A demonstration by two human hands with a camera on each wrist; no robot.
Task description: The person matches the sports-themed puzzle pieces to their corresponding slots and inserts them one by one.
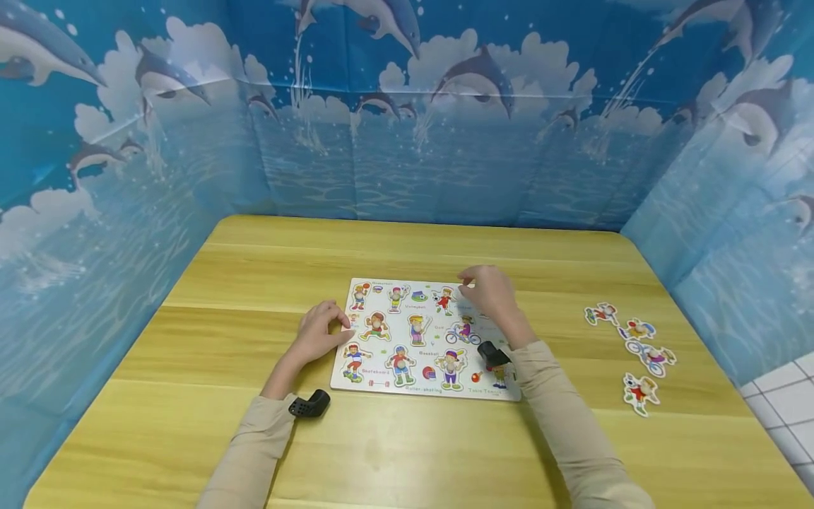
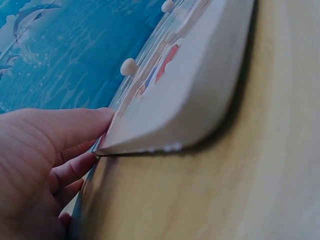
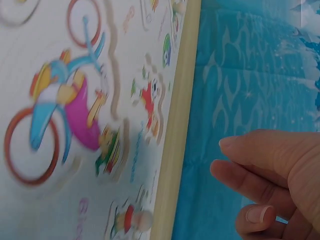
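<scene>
A wide wooden counter (image 1: 254,438) of pale yellow planks fills the lower part of the head view, walled on three sides by a blue backdrop (image 1: 407,141) printed with dolphins, clouds and water. At the far right lower corner a patch of white tiled floor (image 1: 785,403) shows past the counter's edge.

Near the middle of the counter lies a white puzzle board (image 1: 410,364), flat, printed with cartoon figures doing sports, each with a small word beside it; little pale pegs stand up from its pieces in the left wrist view. Both forearms, in beige sleeves, reach in from the near edge, each wearing a small black wrist camera.

The left hand (image 1: 316,334) rests at the board's left edge with its grip open: the fingers are straight and their tips press against the edge and corner, the thumb on top of the rim, as the left wrist view shows close up. The right hand (image 1: 488,291) hovers over the board's far right corner, fingers loosely curled with thumb and forefinger drawn near each other; whether they pinch anything I cannot tell, since the right wrist view shows only curled fingers beside the board's edge with nothing plainly between them.

Well apart to the right, four loose puzzle pieces (image 1: 632,353) lie on the counter in a rough column, cut-out sport figures, one riding a bicycle
</scene>
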